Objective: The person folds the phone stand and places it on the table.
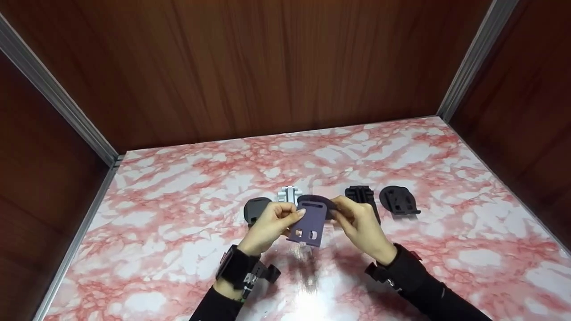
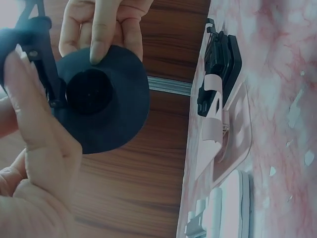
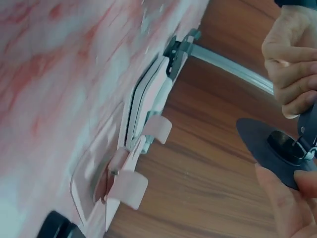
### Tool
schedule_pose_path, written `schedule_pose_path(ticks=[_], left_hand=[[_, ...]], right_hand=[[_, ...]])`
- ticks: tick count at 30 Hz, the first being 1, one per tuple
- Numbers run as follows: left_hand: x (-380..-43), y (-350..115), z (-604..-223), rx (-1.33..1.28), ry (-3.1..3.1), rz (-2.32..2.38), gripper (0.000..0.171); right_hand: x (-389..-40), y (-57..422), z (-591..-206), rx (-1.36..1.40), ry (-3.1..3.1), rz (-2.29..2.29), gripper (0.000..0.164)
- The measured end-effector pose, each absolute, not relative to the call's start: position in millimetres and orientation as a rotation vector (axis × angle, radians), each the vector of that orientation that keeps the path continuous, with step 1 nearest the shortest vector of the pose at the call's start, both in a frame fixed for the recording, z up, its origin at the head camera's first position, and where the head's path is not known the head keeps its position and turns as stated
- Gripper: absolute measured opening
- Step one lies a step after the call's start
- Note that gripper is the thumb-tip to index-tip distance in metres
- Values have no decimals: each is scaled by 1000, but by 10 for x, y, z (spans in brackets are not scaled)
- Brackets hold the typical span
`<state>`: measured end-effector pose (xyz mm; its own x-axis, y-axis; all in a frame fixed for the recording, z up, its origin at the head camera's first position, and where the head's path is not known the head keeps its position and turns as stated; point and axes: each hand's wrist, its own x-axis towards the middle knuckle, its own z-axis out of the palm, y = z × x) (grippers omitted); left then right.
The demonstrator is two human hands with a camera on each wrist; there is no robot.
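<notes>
A dark purple phone stand (image 1: 312, 220) is held up over the table between both hands. Its slotted plate, with two small holes low down, faces the head camera. My left hand (image 1: 267, 223) pinches the plate's left edge, thumb on the front. With its fingers and thumb, my right hand (image 1: 363, 225) grips the stand's round base (image 2: 126, 111) by the rim. In the left wrist view the underside of that disc shows a dark round recess in the middle. The right wrist view shows the hinge arm only in part beside the left hand (image 3: 292, 64).
Behind the hands stand several other phone stands in a row: a dark round one (image 1: 258, 206), a white one (image 1: 289, 194), a pink one (image 1: 325, 191), a black folded one (image 1: 359, 194) and a black round one (image 1: 398, 199). Wooden walls (image 1: 285, 67) enclose the marbled table (image 1: 187, 187).
</notes>
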<state>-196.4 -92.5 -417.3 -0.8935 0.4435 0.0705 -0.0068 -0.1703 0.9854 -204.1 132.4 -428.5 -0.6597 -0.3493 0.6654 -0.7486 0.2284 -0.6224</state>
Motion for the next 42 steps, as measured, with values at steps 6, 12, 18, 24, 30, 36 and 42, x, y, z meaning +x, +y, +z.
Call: schedule_pose_path(ticks=[6, 12, 18, 24, 30, 36, 42], left_hand=[[-1954, -859, -4196, 491, 1838, 2188, 26], [-1930, -811, -4211, 501, 1955, 2204, 25], [-1923, -754, -4253, 559, 2222, 2154, 27], [-1878, -676, -4235, 534, 2419, 2138, 27], [-1826, -667, -4151, 511, 2352, 2224, 23], [-1914, -687, -4289, 447, 2340, 2244, 23], [-1906, -690, -4282, 479, 2347, 2224, 22]], right_hand=[[-1998, 1339, -4223, 911, -2200, 1621, 23], [-2026, 1399, -4249, 833, -2269, 1883, 14], [-2044, 1415, -4261, 742, -2234, 2221, 10], [-2046, 1402, -4289, 620, -2190, 2470, 11], [-2053, 1402, -4298, 621, -2152, 2554, 12], [-2043, 1387, -4281, 653, -2193, 2538, 28], [-2016, 1362, -4256, 641, -2283, 2484, 54]])
